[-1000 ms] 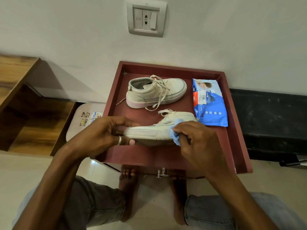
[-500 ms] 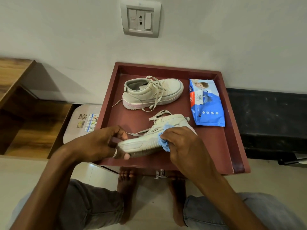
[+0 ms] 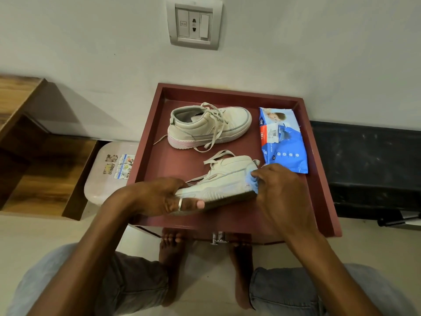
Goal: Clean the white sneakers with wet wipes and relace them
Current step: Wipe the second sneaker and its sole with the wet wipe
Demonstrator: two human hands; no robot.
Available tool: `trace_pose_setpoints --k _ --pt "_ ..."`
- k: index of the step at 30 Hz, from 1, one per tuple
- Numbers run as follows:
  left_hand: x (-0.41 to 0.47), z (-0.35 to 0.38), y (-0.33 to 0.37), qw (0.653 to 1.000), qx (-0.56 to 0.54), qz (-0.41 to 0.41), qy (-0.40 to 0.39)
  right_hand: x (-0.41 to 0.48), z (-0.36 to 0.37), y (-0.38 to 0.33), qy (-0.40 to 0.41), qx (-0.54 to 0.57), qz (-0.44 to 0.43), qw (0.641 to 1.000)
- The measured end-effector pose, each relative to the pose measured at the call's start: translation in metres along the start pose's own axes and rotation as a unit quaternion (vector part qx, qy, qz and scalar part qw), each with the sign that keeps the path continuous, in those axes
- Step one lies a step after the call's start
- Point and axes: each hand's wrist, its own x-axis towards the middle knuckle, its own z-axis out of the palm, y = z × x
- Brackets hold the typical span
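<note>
White leather meets blue cloth at a maroon table (image 3: 173, 163), where a person cleans a sneaker (image 3: 225, 176) near the front edge. The shoe is tipped on its side with its dark sole (image 3: 230, 200) turned toward the person. Its long axis runs left to right, slanting toward the far right corner, toe to the left and heel to the right.

The left hand (image 3: 159, 197), a ring (image 3: 180, 204) on one finger, has its grip closed around the toe end, thumb under the sole. The right hand (image 3: 282, 192) pinches a wet wipe (image 3: 253, 183) against the heel, so the shoe spans the gap between both grips.

Half a second ago the wipe sat about midway along the sidewall; it has since slid to the heel end.

The second sneaker (image 3: 209, 128) stands upright toward the back edge, toe to the right, laces loose. A pack of wipes (image 3: 284, 142) lies flat by the right edge.
</note>
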Motion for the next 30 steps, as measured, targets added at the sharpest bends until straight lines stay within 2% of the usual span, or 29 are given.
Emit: trace_pose_setpoints --k 3,6,8,12,15,18,20,22,24,28,30 --pt "0.005 0.001 -0.004 1.000 0.008 0.014 -0.004 -0.010 0.012 -0.039 0.010 0.014 -0.040 0.999" --pt "0.004 0.001 -0.003 1.000 -0.002 -0.002 -0.005 -0.021 0.018 -0.067 -0.058 0.012 -0.090 0.994" --pt "0.004 0.001 -0.002 1.000 -0.008 0.001 -0.011 -0.015 0.013 -0.047 -0.066 0.001 -0.076 0.995" --pt "0.001 0.001 0.003 1.000 0.011 0.003 -0.014 -0.005 0.001 -0.010 -0.016 -0.016 0.025 0.999" --pt "0.002 0.000 0.004 1.000 0.024 0.004 -0.010 -0.014 0.012 -0.048 0.009 0.009 -0.012 1.000" --pt "0.001 -0.001 0.005 1.000 0.020 0.007 -0.015 -0.018 0.012 -0.064 -0.036 0.041 -0.059 0.997" --pt "0.001 -0.001 0.005 1.000 0.012 0.006 -0.014 -0.011 0.012 -0.037 -0.032 0.013 -0.029 0.999" --pt "0.002 0.000 0.005 1.000 0.014 0.003 -0.006 -0.005 0.009 -0.009 0.010 0.012 0.025 1.000" --pt "0.002 0.000 0.006 1.000 0.022 0.005 0.000 -0.007 0.009 -0.014 0.033 0.022 0.025 0.999" --pt "0.001 -0.001 0.010 0.999 0.032 0.008 0.000 -0.021 0.012 -0.071 -0.023 0.027 -0.050 0.998" --pt "0.000 -0.002 0.010 1.000 0.027 0.001 0.000 -0.017 0.010 -0.060 -0.040 0.012 -0.054 0.998"
